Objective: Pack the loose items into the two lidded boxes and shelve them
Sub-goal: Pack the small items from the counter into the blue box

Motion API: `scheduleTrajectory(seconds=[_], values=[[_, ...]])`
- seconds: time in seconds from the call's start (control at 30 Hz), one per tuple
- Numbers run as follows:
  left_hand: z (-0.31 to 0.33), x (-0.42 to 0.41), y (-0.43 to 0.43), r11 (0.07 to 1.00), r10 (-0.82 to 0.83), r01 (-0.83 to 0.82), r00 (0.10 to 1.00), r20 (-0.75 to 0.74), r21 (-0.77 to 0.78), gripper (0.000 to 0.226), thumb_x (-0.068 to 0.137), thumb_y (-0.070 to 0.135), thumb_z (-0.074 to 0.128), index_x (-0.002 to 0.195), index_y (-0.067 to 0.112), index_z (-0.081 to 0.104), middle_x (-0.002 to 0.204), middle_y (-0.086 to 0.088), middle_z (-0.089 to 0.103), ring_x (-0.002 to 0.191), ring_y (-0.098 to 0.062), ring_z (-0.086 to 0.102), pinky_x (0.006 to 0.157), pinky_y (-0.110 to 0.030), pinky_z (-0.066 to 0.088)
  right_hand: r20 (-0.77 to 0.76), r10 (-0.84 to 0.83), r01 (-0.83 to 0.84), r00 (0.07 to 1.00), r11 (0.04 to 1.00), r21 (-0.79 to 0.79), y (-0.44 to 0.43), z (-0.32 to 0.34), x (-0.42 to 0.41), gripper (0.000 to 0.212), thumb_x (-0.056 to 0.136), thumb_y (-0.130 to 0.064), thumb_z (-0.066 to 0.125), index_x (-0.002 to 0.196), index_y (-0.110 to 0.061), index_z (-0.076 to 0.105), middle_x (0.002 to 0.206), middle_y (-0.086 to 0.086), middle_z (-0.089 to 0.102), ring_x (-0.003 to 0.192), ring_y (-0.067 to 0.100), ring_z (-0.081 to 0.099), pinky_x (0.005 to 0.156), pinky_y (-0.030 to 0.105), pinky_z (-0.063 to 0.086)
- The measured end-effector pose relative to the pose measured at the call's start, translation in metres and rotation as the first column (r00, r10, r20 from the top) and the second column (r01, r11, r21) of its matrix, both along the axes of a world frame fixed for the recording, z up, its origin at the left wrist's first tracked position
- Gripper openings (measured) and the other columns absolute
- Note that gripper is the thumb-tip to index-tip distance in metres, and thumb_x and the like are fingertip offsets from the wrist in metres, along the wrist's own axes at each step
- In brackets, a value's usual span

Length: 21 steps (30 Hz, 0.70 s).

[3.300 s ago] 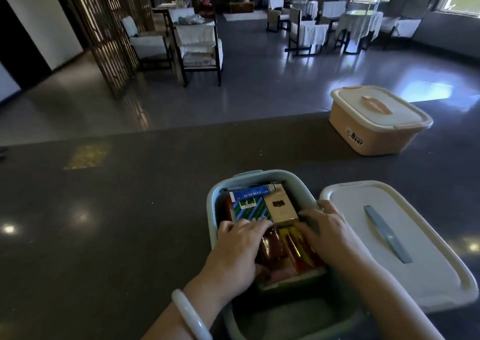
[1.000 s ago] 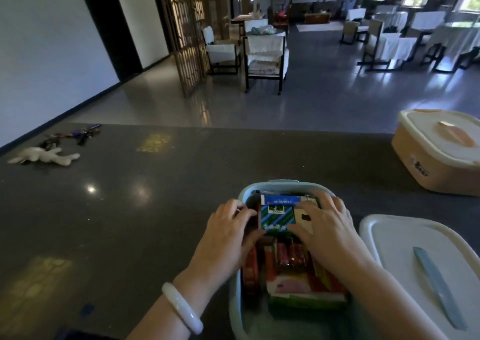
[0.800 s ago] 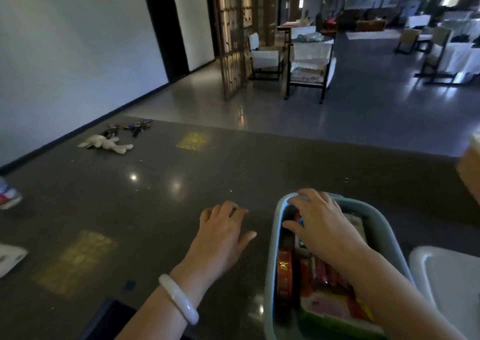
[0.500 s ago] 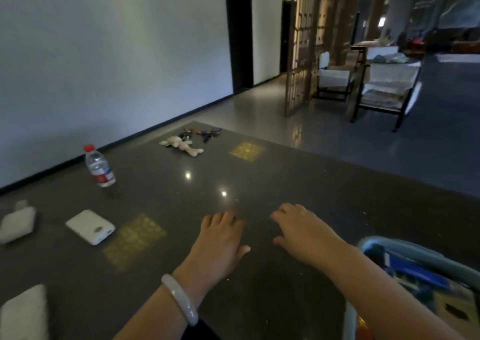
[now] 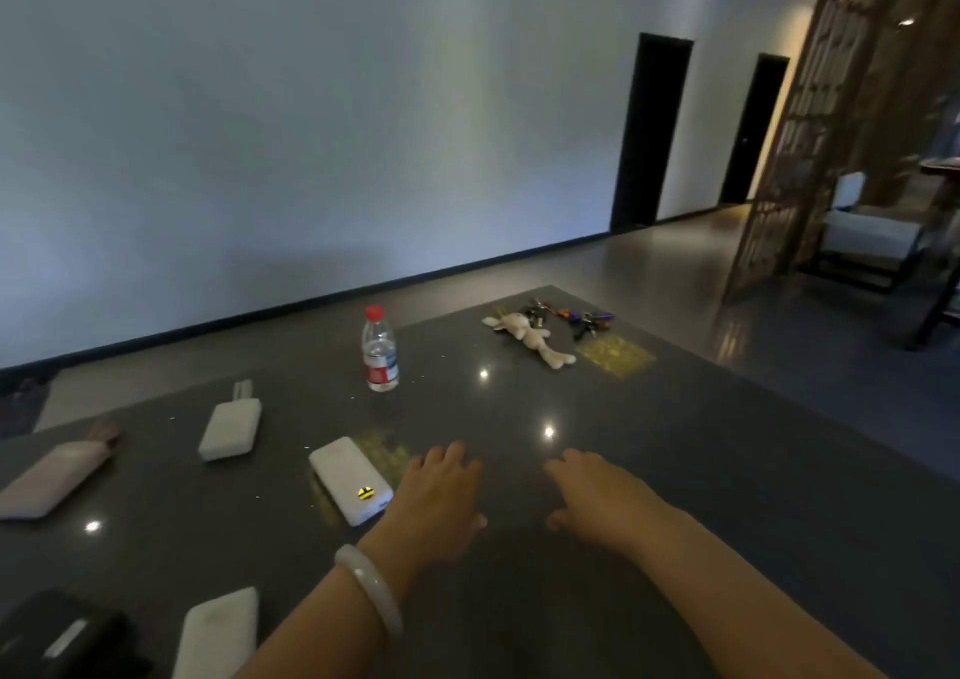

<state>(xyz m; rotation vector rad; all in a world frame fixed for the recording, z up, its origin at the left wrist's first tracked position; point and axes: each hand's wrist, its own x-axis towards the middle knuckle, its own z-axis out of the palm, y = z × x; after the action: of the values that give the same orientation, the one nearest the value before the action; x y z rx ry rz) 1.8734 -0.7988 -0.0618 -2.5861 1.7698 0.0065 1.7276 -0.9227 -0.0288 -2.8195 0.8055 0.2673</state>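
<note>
Loose stuff is sitting all over the dark glossy bench (image 5: pixel 727 470). A beige soft pouch (image 5: pixel 52 481) is lying far left, and a white rectangular power bank with a yellow sticker (image 5: pixel 350 486) is lying just beside the left hand (image 5: pixel 441 502). A clear plastic water bottle with a red cap (image 5: pixel 380 348) is standing further back. The left hand is reaching forward palm down, fingers relaxed, gripping nothing, with a pale smooth bangle (image 5: pixel 371 587) on that wrist. A cream plush rabbit keyring (image 5: pixel 530 338) is lying near the far edge. The right hand (image 5: pixel 597 502) is reaching out the same way, empty, apart from the left. Can't tell if they're touching the surface.
</note>
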Motion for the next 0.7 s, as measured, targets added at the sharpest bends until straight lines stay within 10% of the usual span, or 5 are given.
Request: scheduleTrajectory(seconds=[0.7], values=[[-0.086,0.276,-0.049,0.857,0.486,-0.515,0.805,-0.34,0.005,0.071,0.087,0.048,0.064,0.146,0.025,0.033,0.146,-0.001,0.037,0.134,-0.022,0.038,0.11,-0.039,0.034,0.186,-0.139,0.057,0.973,0.921,0.386,-0.105,-0.088,0.365,0.086,0.075,-0.041,0.079,0.144,-0.01,0.037,0.145,0.012,0.042,0.133,0.026,0.043,0.108,0.035,0.038]])
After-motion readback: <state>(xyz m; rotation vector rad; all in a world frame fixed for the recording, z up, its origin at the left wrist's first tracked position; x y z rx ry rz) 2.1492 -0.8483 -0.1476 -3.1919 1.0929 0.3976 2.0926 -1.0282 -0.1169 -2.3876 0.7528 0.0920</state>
